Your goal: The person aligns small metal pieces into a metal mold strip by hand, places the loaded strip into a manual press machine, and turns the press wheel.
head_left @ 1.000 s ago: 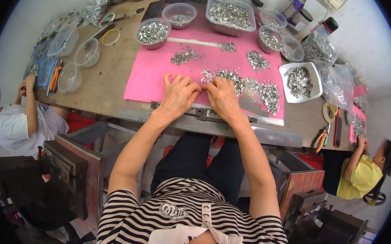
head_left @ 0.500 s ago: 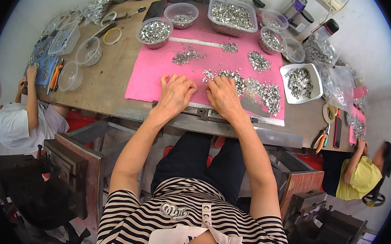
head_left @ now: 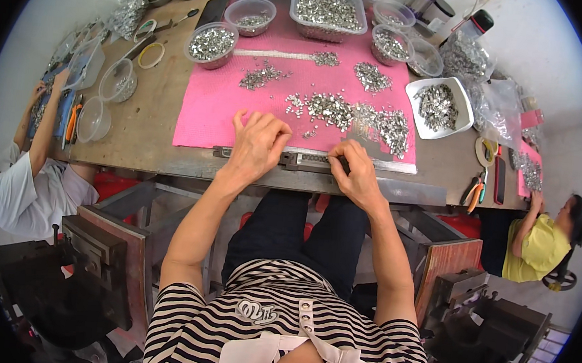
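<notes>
My left hand (head_left: 260, 142) hovers over the near edge of a pink mat (head_left: 205, 111), with thumb and index finger pinched together. Whatever is between them is too small to make out. My right hand (head_left: 357, 175) is closed at the right part of a narrow dark metal bar fixture (head_left: 299, 161), its fingertips touching the bar; any piece in them is hidden. Along the fixture runs a row of small parts. Just beyond my hands lies a heap of small silver metal pieces (head_left: 329, 111), with another heap (head_left: 394, 131) to its right.
Clear tubs (head_left: 211, 44) and a rectangular container (head_left: 328, 15) of metal pieces line the back. A white square dish (head_left: 440, 107) stands right, near pliers (head_left: 474, 191) and a tape roll (head_left: 487, 152). One person (head_left: 31, 187) works at left, another (head_left: 536, 246) at right.
My right hand has come back from the heap toward me, down onto the bar fixture. My left hand stays pinched near the mat's edge. The whole view has shifted slightly.
</notes>
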The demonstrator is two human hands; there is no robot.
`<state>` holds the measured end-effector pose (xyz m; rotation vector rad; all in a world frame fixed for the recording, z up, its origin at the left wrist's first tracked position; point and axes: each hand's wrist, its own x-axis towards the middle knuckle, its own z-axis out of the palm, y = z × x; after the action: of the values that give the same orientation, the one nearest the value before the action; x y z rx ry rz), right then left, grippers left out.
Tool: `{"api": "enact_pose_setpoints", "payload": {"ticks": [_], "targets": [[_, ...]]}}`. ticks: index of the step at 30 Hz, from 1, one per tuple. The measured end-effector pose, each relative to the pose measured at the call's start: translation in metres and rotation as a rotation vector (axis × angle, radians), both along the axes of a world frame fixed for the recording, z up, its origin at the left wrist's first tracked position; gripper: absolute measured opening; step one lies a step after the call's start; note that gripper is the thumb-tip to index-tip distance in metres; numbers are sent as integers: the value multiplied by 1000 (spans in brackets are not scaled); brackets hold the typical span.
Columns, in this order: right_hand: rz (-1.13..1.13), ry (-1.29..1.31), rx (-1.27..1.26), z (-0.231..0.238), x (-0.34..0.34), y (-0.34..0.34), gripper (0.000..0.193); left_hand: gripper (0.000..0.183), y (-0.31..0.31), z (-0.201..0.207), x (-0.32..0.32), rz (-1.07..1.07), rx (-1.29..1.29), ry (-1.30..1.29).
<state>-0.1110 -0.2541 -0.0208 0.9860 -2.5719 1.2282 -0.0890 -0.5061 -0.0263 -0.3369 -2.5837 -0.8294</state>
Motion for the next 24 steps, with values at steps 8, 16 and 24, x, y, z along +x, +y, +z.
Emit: {"api": "enact_pose_setpoints", "payload": {"ticks": [8,16,24], "targets": [[16,227,76,-11,5,-7,16,4,-14,-10,-9,70,-60,-10],[127,103,-195,45,22,-8,12,7,-14,-9,-6,46,-51,-2],[1292,35,-1121,204,87,-6,26,5,-16,-6,-8,52,-57,-28]]}}
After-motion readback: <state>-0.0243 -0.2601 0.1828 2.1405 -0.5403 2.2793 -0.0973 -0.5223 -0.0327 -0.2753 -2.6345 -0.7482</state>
